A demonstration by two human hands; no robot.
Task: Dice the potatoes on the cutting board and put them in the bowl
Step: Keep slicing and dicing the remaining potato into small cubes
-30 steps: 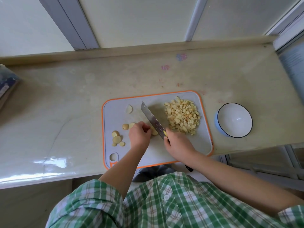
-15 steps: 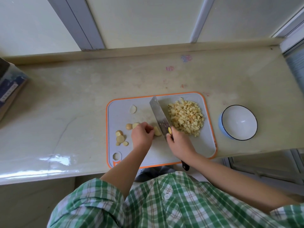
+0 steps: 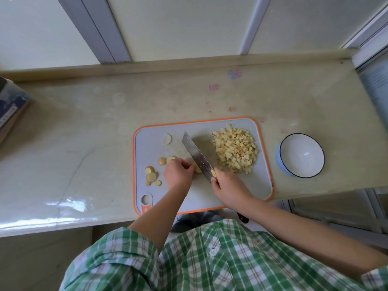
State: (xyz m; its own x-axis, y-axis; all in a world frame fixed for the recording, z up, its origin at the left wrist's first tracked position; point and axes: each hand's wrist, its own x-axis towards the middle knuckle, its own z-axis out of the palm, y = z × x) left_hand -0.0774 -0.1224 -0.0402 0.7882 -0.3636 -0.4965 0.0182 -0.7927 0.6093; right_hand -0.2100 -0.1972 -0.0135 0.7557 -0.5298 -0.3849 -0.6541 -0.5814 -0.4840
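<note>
Grey plastic with an orange rim, the cutting board [image 3: 151, 148] lies on a pale stone counter [image 3: 84, 133], its near edge at the counter's front, as seen from the head camera looking down.

On the board's right half sits a heap of diced potato [image 3: 235, 151], small pale cubes piled close together. To the right of the board, apart from it, the bowl [image 3: 294, 148] stands upright on the counter, white inside, pale blue outside, with a dark rim.

The left hand [image 3: 178, 175] rests on the middle of the board, its fingers curled down and pinching a potato piece [image 3: 197, 168] against the surface. The right hand [image 3: 230, 189] is wrapped round the handle of a knife [image 3: 197, 157], whose broad steel blade slants up and to the left, just beside the right face of the held piece. Whether the edge is in the potato, I cannot tell. The handle's black end [image 3: 243, 218] sticks out behind the wrist.

Left of the left hand lie cut potato rounds [image 3: 151, 176] in a small cluster, two more pieces [image 3: 162, 161] near the knuckles, and one thin slice [image 3: 167, 139] towards the board's far edge.

A box [image 3: 10, 106] shows at the counter's left end. A green plaid shirt [image 3: 210, 259] fills the bottom of the view.
</note>
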